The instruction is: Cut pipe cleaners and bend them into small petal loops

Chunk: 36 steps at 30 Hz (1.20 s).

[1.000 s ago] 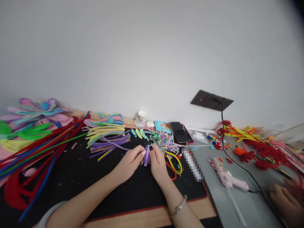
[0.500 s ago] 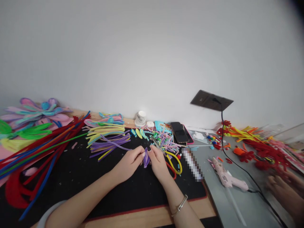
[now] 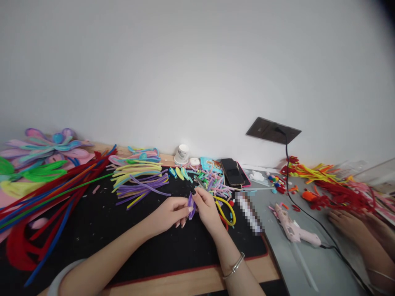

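Note:
Between my hands, above the black mat, is a small folded piece of purple pipe cleaner. My right hand pinches its upper part between thumb and fingers. Lower down, the thumb and fingers of my left hand close on its left side. Just beyond my left hand lies a bundle of purple and yellow pipe cleaners. A heap of short pastel pipe cleaner pieces lies behind my right hand, and a looped yellow pipe cleaner lies beside it.
Long red, blue and orange pipe cleaners spread over the left side. At the back stand a paper cup and a phone. A pink glue gun with a black cord rests on the grey table; another person's hands are at right.
My left hand has shifted its hold lower on the purple piece, its fingers now pointing downward. The piece stands narrower and more upright. The other person's hands have moved left.

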Tool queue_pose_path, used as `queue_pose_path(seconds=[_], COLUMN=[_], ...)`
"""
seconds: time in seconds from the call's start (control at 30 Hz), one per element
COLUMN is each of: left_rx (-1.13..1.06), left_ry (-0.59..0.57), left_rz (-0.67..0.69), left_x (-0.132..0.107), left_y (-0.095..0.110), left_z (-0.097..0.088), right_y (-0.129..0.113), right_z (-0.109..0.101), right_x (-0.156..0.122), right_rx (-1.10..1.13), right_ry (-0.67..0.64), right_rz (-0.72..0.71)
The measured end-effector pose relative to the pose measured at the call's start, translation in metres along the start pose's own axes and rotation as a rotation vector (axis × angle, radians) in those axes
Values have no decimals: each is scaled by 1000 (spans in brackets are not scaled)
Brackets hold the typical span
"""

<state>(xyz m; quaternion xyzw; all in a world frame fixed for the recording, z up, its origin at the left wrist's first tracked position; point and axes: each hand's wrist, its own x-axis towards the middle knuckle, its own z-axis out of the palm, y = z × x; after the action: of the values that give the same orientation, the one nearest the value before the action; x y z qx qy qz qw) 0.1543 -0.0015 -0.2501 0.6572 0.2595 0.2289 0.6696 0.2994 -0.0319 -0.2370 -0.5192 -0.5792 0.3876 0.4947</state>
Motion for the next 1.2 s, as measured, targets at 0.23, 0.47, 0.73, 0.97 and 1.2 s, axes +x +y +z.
queue_pose_path(seconds=[0.23, 0.47, 0.73, 0.97, 1.2], left_rx=[9, -118, -146, -128, -40], left_ry=[-1, -32, 40, 69, 131], left_rz=[-4, -116, -149, -134, -104], left_x=[1, 1, 0, 1, 1], left_y=[1, -3, 1, 3, 7], left_z=[0, -1, -1, -3, -4], right_y=[-2, -7, -4, -6, -9], right_z=[-1, -2, -3, -1, -3], right_x=[0, -4, -4, -4, -7], right_rx=[136, -62, -121, -88, -342], right_ry=[-33, 35, 91, 80, 111], right_rz=[81, -45, -75, -32, -183])
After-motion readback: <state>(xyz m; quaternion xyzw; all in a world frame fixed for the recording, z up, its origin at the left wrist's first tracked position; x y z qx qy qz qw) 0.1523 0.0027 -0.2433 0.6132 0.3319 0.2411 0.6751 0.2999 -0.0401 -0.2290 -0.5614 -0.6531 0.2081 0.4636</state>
